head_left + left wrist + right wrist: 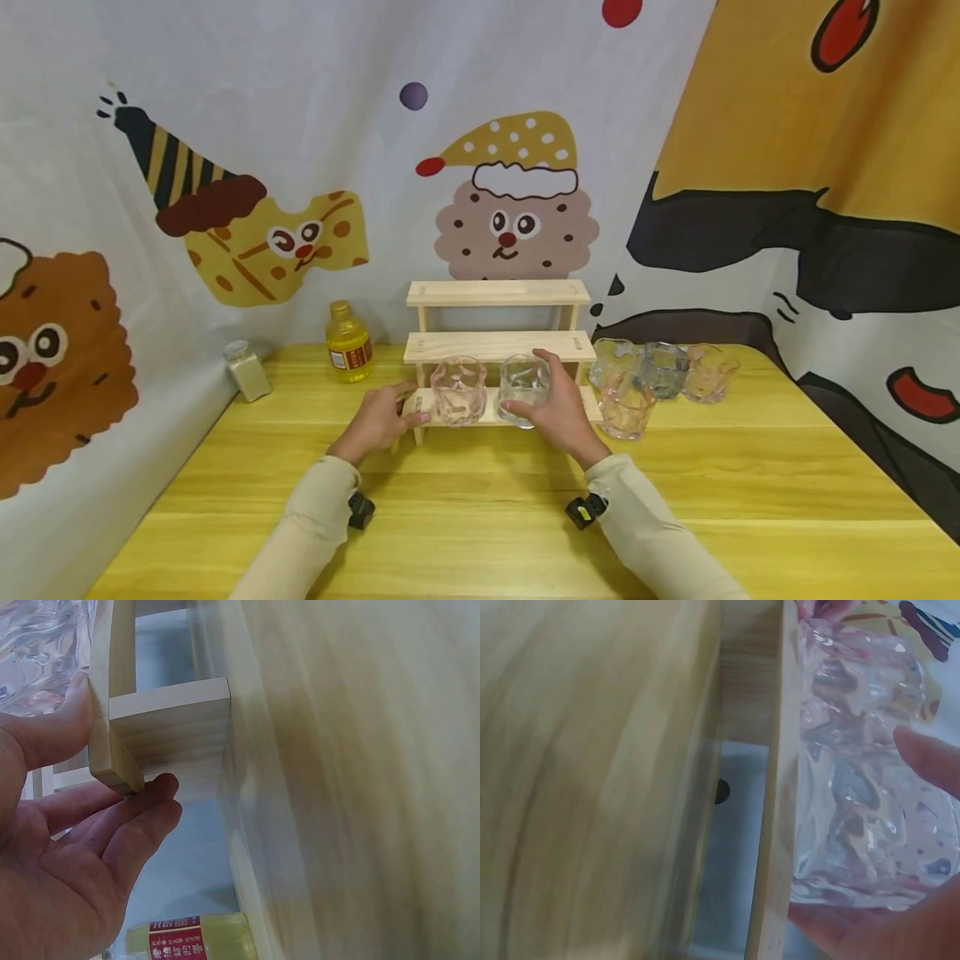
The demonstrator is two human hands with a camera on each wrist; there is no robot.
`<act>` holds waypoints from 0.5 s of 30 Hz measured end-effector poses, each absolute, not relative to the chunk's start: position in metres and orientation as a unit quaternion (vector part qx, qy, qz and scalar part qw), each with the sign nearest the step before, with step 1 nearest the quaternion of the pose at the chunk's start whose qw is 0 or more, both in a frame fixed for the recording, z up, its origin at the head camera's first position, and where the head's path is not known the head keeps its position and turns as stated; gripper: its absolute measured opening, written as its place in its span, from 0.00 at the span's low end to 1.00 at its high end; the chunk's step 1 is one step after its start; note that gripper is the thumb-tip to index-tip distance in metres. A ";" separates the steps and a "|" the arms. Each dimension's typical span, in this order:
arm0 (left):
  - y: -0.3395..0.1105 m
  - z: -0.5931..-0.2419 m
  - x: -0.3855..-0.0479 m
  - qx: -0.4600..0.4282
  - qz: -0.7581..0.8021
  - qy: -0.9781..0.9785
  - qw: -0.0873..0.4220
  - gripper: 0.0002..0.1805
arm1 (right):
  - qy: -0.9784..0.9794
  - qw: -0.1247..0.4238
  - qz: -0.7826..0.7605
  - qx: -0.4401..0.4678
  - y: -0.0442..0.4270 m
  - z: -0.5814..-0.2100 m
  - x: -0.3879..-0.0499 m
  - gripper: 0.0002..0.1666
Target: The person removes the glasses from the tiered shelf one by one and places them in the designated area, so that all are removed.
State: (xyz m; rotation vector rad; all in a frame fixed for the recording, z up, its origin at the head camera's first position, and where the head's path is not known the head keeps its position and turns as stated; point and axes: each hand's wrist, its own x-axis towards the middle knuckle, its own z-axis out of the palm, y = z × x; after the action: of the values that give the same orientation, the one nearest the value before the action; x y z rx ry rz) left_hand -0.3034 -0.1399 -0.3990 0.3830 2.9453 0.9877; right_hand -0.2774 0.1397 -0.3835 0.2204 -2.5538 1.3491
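Observation:
A three-step wooden rack [500, 345] stands near the back of the table. My left hand [377, 420] grips the left end of its lowest shelf [112, 761], thumb on the upper side and fingers around the end. Just beside that thumb, a pinkish wavy glass [459, 392] stands on the same shelf. To its right is a clear wavy glass [523, 387], which my right hand [558, 408] holds between thumb and fingers. In the right wrist view the clear glass [847, 825] has its base at the shelf board [774, 825].
Several more wavy glasses cluster right of the rack, among them a pink one [627, 408] in front and a grey-blue one [664, 372]. Left of the rack stand a bottle of yellow oil [348, 346] and a small white-filled jar [247, 372]. A printed cloth [337, 50] hangs behind the table.

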 end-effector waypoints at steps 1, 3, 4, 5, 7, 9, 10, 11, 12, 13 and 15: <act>-0.140 -0.399 -0.304 0.122 0.315 0.941 0.004 0.31 | -0.875 0.128 0.461 0.076 0.138 -0.384 -0.277 0.57; -0.141 -0.400 -0.304 0.120 0.314 0.942 0.001 0.31 | -0.876 0.139 0.456 0.076 0.135 -0.383 -0.278 0.57; -0.141 -0.400 -0.304 0.120 0.313 0.942 0.000 0.31 | -0.875 0.144 0.455 0.074 0.134 -0.383 -0.278 0.57; -0.142 -0.399 -0.304 0.121 0.311 0.943 0.000 0.31 | -0.876 0.148 0.454 0.070 0.133 -0.384 -0.278 0.57; -0.141 -0.399 -0.304 0.121 0.309 0.943 0.000 0.31 | -0.875 0.152 0.455 0.062 0.133 -0.384 -0.278 0.56; -0.140 -0.398 -0.303 0.120 0.311 0.943 0.003 0.31 | -0.872 0.155 0.460 0.056 0.133 -0.385 -0.278 0.56; -0.140 -0.398 -0.303 0.120 0.311 0.943 0.004 0.31 | -0.871 0.156 0.464 0.055 0.134 -0.385 -0.278 0.56; -0.139 -0.398 -0.303 0.119 0.311 0.943 0.003 0.31 | -0.869 0.157 0.467 0.055 0.134 -0.385 -0.278 0.56; -0.139 -0.398 -0.303 0.119 0.311 0.943 0.003 0.31 | -0.867 0.157 0.470 0.056 0.135 -0.385 -0.278 0.55; -0.139 -0.398 -0.303 0.118 0.312 0.943 0.004 0.31 | -0.865 0.157 0.473 0.055 0.135 -0.385 -0.278 0.55; -0.138 -0.398 -0.303 0.116 0.310 0.944 0.005 0.31 | -0.863 0.153 0.478 0.052 0.137 -0.386 -0.279 0.55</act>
State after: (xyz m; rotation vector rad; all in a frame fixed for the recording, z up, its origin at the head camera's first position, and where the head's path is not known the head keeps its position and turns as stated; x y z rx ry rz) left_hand -0.3029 -0.1383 -0.3980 0.3646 2.9546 0.9709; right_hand -0.2788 0.1368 -0.3860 0.1485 -2.4759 1.3723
